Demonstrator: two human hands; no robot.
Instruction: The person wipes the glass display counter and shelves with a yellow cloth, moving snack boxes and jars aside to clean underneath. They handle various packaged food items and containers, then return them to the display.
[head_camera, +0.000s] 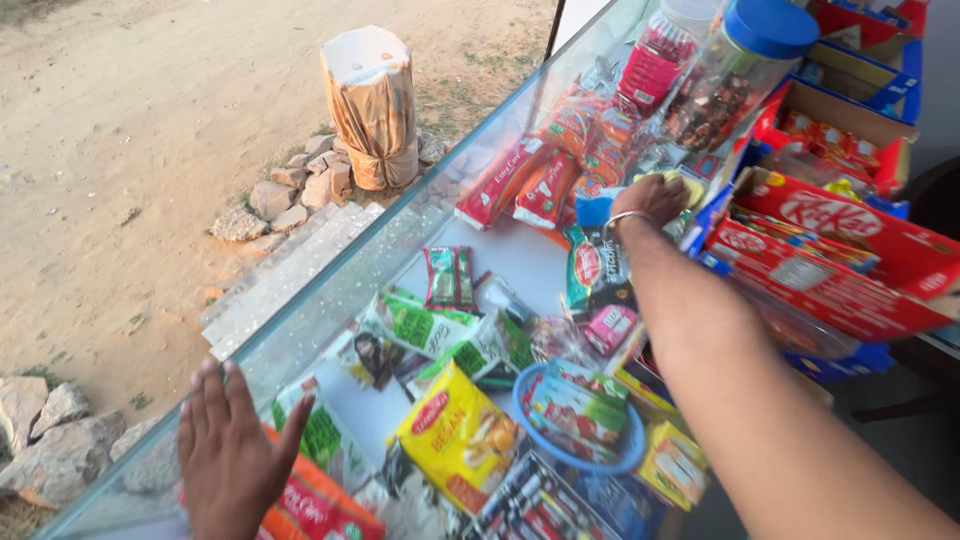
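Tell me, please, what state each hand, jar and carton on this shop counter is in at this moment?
left hand: flat, fingers spread, on the glass counter.
right hand: closed on a yellow cloth.
blue-lidded jar: closed, tilted.
white-lidded jar: closed.
red carton: open.

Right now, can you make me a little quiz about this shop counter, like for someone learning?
1. True or false: the left hand lies flat with spread fingers on the glass counter top.
2. What is the right hand doing? A) pressing a yellow cloth near the clear jars, B) lifting the blue basket, C) holding a stone.
3. What colour is the lid of the big clear jar at the far end of the counter?

Key: 1. true. 2. A. 3. blue; the lid is bright blue.
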